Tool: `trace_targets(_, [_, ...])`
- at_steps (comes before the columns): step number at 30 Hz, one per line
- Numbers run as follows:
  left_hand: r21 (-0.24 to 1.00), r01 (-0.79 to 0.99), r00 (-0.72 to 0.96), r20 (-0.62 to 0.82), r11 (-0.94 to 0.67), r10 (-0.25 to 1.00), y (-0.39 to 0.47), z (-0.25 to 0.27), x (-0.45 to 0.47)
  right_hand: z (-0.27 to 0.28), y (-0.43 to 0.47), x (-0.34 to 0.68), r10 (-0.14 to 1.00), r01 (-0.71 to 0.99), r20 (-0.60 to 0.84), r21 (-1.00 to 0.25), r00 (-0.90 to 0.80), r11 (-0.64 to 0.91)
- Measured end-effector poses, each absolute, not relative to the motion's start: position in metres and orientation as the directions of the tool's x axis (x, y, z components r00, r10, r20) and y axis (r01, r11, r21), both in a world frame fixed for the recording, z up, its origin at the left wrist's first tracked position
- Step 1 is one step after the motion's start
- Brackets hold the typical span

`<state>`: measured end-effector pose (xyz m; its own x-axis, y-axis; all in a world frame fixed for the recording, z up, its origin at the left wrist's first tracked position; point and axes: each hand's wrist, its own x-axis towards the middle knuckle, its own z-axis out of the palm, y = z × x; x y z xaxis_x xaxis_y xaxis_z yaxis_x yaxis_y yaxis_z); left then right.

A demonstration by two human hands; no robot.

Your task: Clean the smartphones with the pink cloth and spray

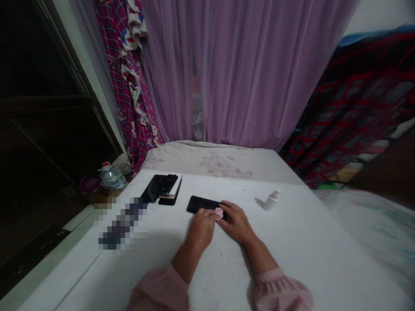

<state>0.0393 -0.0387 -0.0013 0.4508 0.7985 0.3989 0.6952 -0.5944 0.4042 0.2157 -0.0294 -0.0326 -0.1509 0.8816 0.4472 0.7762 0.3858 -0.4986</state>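
Note:
A black smartphone point(201, 202) lies flat on the white table point(227, 268), its long side running left to right in front of me. My left hand point(202, 224) is closed on a small pink cloth or pad point(219, 212), pressed against the phone's right part. At the phone's right end, my right hand point(236, 222) grips it, thumb on the near edge and fingers on the far edge. Both hands cover much of that end. A small white bottle point(271, 201) stands to the right of my right hand, apart from it.
Several phones or similar devices point(168, 185) lie partly stacked at the table's left. A blurred-out patch point(123, 222) covers something nearer on that side. Floral cloth point(223, 164) spans the far end, before purple curtains point(253, 77). A clear jug point(112, 176) stands beyond the left edge.

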Motion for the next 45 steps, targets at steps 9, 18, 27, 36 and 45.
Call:
trace_targets(9, [0.349,0.794,0.339,0.427,-0.498,0.838,-0.02,-0.007,0.023,-0.038,-0.03,0.217,0.884,0.782,0.446,-0.497,-0.141,0.376])
trace_targets(18, [0.306,0.871,0.182,0.527,-0.385,0.83,0.0,-0.016,-0.011,-0.033,-0.032,0.217,0.894,0.774,0.426,-0.518,-0.137,0.365])
trace_targets(27, [0.28,0.869,0.197,0.56,-0.408,0.805,0.001,-0.017,-0.013,-0.034,-0.031,0.217,0.893,0.777,0.429,-0.512,-0.137,0.366])
trace_targets(36, [0.303,0.861,0.244,0.459,-0.409,0.854,-0.007,-0.009,0.007,-0.033,-0.03,0.217,0.892,0.779,0.426,-0.505,-0.15,0.372])
trace_targets(45, [0.31,0.789,0.399,0.398,-0.53,0.826,-0.017,-0.005,0.032,-0.036,-0.03,0.216,0.883,0.779,0.448,-0.501,-0.14,0.377])
